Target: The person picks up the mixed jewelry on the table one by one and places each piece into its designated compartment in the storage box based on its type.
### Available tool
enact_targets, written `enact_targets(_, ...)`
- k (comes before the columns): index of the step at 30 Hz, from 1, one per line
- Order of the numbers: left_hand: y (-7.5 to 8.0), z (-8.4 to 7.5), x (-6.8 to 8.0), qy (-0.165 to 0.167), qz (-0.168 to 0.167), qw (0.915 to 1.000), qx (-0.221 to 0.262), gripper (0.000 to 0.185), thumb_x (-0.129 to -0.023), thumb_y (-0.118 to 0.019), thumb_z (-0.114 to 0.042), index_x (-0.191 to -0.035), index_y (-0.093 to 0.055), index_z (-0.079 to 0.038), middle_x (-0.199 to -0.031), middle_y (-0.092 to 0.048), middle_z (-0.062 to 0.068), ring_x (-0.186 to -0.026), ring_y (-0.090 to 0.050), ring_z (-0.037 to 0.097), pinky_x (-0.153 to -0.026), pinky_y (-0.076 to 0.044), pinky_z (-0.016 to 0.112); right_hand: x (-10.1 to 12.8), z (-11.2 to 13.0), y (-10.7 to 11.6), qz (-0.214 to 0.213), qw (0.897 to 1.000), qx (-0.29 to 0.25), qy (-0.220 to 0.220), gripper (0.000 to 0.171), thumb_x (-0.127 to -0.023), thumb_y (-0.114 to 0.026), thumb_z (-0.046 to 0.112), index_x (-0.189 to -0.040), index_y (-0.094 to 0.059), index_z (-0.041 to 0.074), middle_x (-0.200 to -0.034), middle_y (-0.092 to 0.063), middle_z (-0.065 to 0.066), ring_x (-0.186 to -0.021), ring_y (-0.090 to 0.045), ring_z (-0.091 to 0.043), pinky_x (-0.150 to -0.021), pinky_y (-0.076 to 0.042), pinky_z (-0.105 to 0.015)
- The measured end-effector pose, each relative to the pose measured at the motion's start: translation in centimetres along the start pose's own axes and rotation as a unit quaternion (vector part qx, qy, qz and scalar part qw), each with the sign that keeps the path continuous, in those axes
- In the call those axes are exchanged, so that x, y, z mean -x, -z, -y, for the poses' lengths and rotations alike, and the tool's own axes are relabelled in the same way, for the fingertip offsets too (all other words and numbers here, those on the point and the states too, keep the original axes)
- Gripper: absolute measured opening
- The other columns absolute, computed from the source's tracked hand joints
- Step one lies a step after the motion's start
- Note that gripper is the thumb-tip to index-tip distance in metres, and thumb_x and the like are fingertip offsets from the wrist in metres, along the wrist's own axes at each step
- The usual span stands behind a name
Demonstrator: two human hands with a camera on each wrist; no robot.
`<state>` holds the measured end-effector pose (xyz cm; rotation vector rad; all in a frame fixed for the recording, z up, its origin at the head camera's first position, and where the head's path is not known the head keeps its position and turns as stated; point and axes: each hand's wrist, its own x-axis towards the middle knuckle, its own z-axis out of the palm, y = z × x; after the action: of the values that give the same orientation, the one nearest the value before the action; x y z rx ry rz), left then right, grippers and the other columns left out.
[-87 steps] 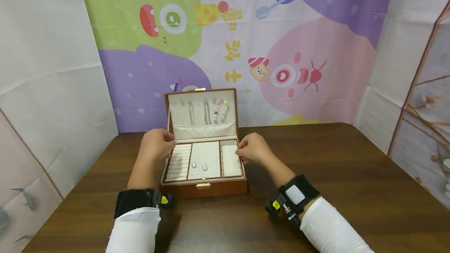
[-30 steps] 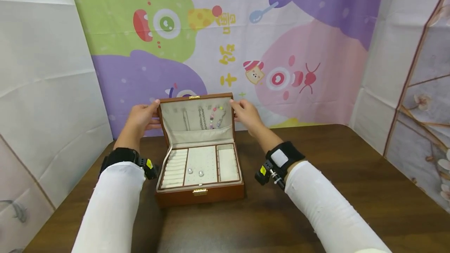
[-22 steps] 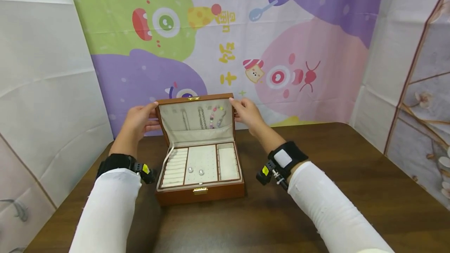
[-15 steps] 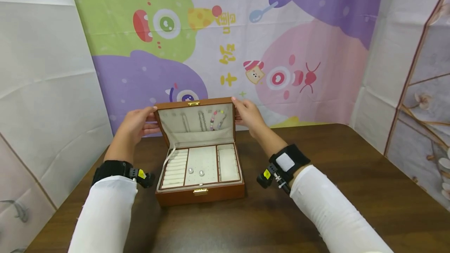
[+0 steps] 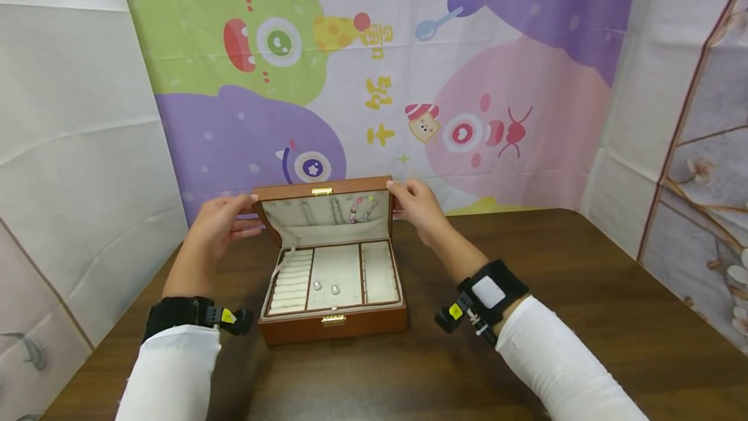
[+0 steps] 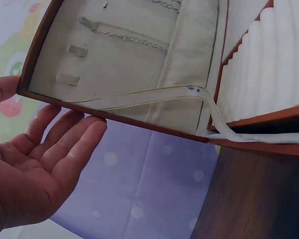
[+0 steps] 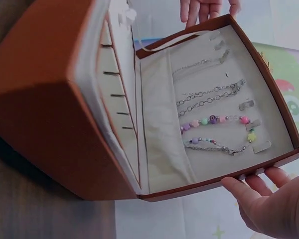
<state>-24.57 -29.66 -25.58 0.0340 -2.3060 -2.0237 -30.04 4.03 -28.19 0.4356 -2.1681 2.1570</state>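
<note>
A brown jewelry box [image 5: 292,332] stands on the table with its lid [image 5: 356,185] raised and tilted forward. My left hand [image 5: 219,223] grips the lid's left upper corner, thumb at the top edge and fingers along the side. At the opposite corner, my right hand [image 5: 422,213] holds the lid the same way. Silver chains [image 7: 204,99] and a colorful beaded necklace [image 7: 222,119] hang inside the lid, their lower ends tucked into a cloth pocket [image 7: 159,119]. Two pearl-like studs [image 5: 336,290] sit in the middle section, beside cream ring rolls [image 5: 292,281].
A dark wooden table [image 5: 526,317] lies under the box. Behind it hangs a cartoon-printed cloth [image 5: 374,83], with pale panels [image 5: 70,148] at the sides. A ribbon strap [image 6: 139,97] joins the lid's left side to the base. A gold clasp [image 5: 334,320] is on the box front.
Both hands have moved from the box's sides up to the lid's corners and taken hold. The lid has since tilted forward and down, and its top edge shows more.
</note>
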Motion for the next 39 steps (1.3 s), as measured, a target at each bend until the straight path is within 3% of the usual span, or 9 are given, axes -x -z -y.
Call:
enact_targets(3,0.1,0.3,0.5,-0.01,0.009,0.9999,0.001,0.056,-0.099,-0.054,-0.03,-0.135,-0.041,0.011,-0.13,-0.044,0.021,-0.087,-0.07,0.013,-0.082,-0.055,0.031,0.6,-0.4,0.1,0.005,1.0,-0.007,0.004,0.037,-0.099,-0.057,0.027,-0.077,-0.038,0.004,-0.089,-0.046,-0.015,-0.088,-0.051,-0.032,-0.094,-0.048,-0.051)
enact_targets(8,0.3,0.7,1.2,-0.028,0.012,0.9992,0.027,0.03,-0.098,-0.056,-0.023,-0.112,-0.056,0.004,-0.115,-0.05,0.007,-0.083,-0.07,0.012,-0.077,-0.056,0.029,1.3,-0.5,0.2,0.012,1.0,-0.01,0.014,0.034,-0.099,-0.057,0.025,-0.079,-0.04,0.003,-0.101,-0.048,-0.023,-0.103,-0.052,-0.041,-0.094,-0.049,-0.046)
enact_targets(11,0.3,0.9,1.7,-0.04,0.018,0.9982,0.042,0.017,-0.097,-0.058,-0.019,-0.094,-0.064,-0.003,-0.106,-0.056,0.001,-0.081,-0.071,0.013,-0.076,-0.057,0.03,1.7,-0.5,0.3,0.017,1.0,-0.014,0.022,0.035,-0.099,-0.057,0.024,-0.079,-0.038,0.004,-0.096,-0.047,-0.019,-0.101,-0.051,-0.039,-0.096,-0.048,-0.047)
enact_targets(15,0.4,1.1,2.3,-0.053,0.03,0.9971,0.046,0.019,-0.097,-0.059,-0.014,-0.081,-0.068,-0.007,-0.096,-0.06,-0.001,-0.08,-0.071,0.014,-0.077,-0.057,0.031,2.3,-0.7,0.5,0.022,0.999,-0.01,0.029,0.034,-0.099,-0.058,0.022,-0.077,-0.039,0.004,-0.089,-0.046,-0.013,-0.095,-0.053,-0.03,-0.096,-0.048,-0.046)
enact_targets(22,1.0,2.1,3.0,-0.073,0.065,0.995,0.02,0.017,-0.097,-0.057,-0.01,-0.085,-0.067,-0.004,-0.092,-0.065,0.002,-0.082,-0.07,0.012,-0.08,-0.056,0.031,3.2,-1.1,0.8,0.031,0.999,0.011,0.038,0.027,-0.097,-0.058,0.014,-0.075,-0.045,0.003,-0.084,-0.049,-0.008,-0.09,-0.057,-0.019,-0.093,-0.05,-0.041)
enact_targets(28,1.8,3.0,3.7,-0.073,0.069,0.993,-0.061,0.017,-0.096,-0.062,-0.015,-0.092,-0.065,0.0,-0.093,-0.067,0.003,-0.086,-0.07,0.011,-0.08,-0.055,0.027,3.7,-1.5,1.4,0.06,0.997,0.038,0.04,0.021,-0.093,-0.064,0.011,-0.08,-0.055,-0.002,-0.085,-0.059,-0.008,-0.088,-0.061,-0.02,-0.089,-0.052,-0.039)
enact_targets(33,2.4,3.3,4.2,-0.067,0.082,0.9909,-0.083,0.013,-0.093,-0.066,-0.014,-0.096,-0.068,-0.001,-0.091,-0.07,-0.001,-0.085,-0.071,0.013,-0.082,-0.053,0.022,4.3,-1.7,2.0,0.074,0.993,0.08,0.046,0.017,-0.09,-0.068,0.012,-0.082,-0.062,-0.001,-0.086,-0.063,-0.007,-0.085,-0.058,-0.021,-0.083,-0.049,-0.037)
enact_targets(39,2.5,3.2,4.7,-0.082,0.094,0.9858,-0.113,0.038,-0.089,-0.071,-0.011,-0.116,-0.058,0.012,-0.095,-0.071,0.002,-0.084,-0.071,0.015,-0.079,-0.055,0.027,5.2,-1.7,2.7,0.078,0.989,0.125,0.035,0.014,-0.088,-0.072,0.015,-0.087,-0.066,0.001,-0.098,-0.064,-0.008,-0.09,-0.057,-0.02,-0.08,-0.048,-0.032)
